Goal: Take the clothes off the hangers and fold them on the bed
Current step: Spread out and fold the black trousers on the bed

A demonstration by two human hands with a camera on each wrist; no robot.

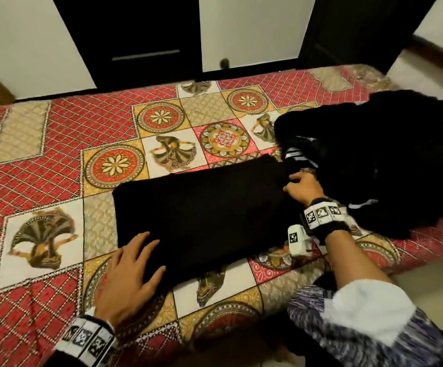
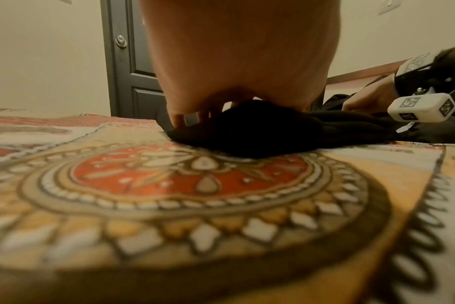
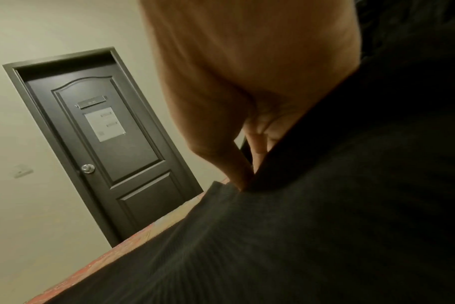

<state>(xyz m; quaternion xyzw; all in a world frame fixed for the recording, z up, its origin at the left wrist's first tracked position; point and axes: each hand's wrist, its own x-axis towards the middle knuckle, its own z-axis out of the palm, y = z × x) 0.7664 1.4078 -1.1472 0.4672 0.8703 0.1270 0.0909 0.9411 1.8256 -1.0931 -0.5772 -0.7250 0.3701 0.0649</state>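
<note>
The bed (image 1: 56, 144), spread with a red and gold patterned cover, carries all the work; on its right side a loose heap of dark clothes (image 1: 373, 160) with white stripes lies unfolded, and no hanger can be made out in it, so whether those pieces are already off their hangers cannot be told. In the middle lies one black garment (image 1: 204, 207), folded into a long flat rectangle and lying on the cover just beside the heap; it looks about one fold short of done. The left hand (image 1: 133, 276) rests flat with straight, spread fingers on the garment's near left corner, gripping nothing; the right hand (image 1: 303, 188) has its fingers curled at the garment's right end, and the right wrist view shows the thumb tucked into the dark fabric there, so it appears to pinch that edge. Judged from this, one piece is nearly finished; the heap remains.
</note>
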